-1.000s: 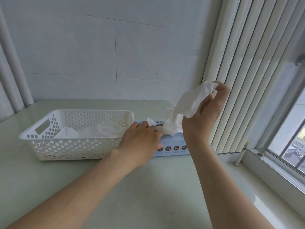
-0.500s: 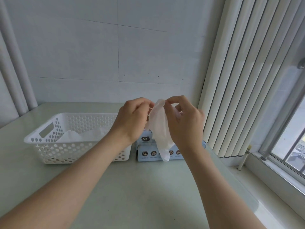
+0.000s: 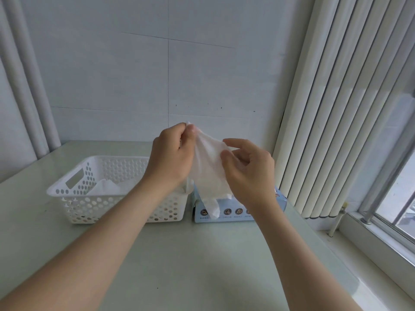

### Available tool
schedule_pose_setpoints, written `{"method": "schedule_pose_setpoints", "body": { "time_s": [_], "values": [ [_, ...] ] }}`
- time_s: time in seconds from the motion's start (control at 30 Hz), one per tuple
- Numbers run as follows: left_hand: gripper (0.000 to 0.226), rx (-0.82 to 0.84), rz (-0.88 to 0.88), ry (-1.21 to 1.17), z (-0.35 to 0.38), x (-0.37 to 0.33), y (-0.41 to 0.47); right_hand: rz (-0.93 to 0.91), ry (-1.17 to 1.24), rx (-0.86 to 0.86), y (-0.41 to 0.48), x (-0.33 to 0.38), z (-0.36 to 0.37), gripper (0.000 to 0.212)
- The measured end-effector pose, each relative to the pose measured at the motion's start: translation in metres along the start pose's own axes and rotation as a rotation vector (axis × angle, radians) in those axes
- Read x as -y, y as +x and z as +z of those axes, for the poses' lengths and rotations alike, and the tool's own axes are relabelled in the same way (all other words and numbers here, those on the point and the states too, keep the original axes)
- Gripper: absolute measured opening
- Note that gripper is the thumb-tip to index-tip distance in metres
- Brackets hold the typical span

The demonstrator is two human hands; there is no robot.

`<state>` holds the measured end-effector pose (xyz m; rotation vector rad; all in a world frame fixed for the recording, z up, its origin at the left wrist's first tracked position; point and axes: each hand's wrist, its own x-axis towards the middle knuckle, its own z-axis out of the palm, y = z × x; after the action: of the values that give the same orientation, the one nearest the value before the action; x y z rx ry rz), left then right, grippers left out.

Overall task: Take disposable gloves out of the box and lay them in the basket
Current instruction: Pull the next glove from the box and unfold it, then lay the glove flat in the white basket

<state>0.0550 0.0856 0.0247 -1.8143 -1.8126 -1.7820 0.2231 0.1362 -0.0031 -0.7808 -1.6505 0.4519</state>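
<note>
A thin white disposable glove hangs in the air between both hands, its fingers dangling down in front of the box. My left hand pinches the glove's top corner. My right hand pinches its right edge a little lower. Behind and below them stands the light blue glove box, partly hidden by the glove and my right wrist. To its left, a white perforated plastic basket holds white gloves on its floor.
Everything stands on a pale green table against a white tiled wall. Vertical white blinds hang to the right of the box. A window sill and window frame run along the right.
The right hand pulled a glove up out of the box while the left held the box. The left hand then rose to take the glove; both hands now spread it wider.
</note>
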Motion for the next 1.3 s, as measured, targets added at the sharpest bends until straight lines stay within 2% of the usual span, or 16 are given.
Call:
{"method": "schedule_pose_setpoints", "body": {
  "time_s": [0.1,0.27,0.33,0.4,0.6,0.73,0.87,1.07,1.2,1.3],
  "values": [
    [0.048,-0.087,-0.003,0.018,-0.009,0.003,0.007,0.001,0.000,-0.075,0.002,0.005,0.003,0.016],
    [0.050,-0.178,0.026,0.035,-0.023,0.009,0.012,0.171,0.344,-0.091,0.005,0.024,0.012,0.014],
    [0.051,-0.217,0.056,0.056,-0.029,0.012,0.015,0.246,0.460,-0.061,0.010,0.031,0.019,0.017],
    [0.051,-0.263,0.076,0.089,-0.038,0.014,0.020,0.272,0.468,0.005,0.017,0.035,0.028,0.021],
    [0.053,-0.257,0.073,0.155,-0.058,0.026,0.030,0.414,0.285,0.060,0.036,0.036,0.064,0.026],
    [0.053,-0.226,0.079,0.199,-0.065,0.032,0.033,0.441,0.192,0.019,0.040,0.033,0.093,0.025],
    [0.053,-0.207,0.064,0.225,-0.076,0.039,0.034,0.430,0.143,0.095,0.041,0.029,0.111,0.023],
    [0.055,-0.072,-0.218,0.460,-0.091,0.079,0.034,0.194,-0.229,0.220,0.046,0.022,0.127,0.025],
    [0.049,0.041,-0.423,0.618,-0.099,0.111,0.029,0.088,-0.438,0.386,0.046,0.022,0.144,0.023],
    [0.050,0.093,-0.531,0.644,-0.103,0.125,0.026,0.024,-0.568,0.501,0.046,0.025,0.158,0.023]
  ]
}}
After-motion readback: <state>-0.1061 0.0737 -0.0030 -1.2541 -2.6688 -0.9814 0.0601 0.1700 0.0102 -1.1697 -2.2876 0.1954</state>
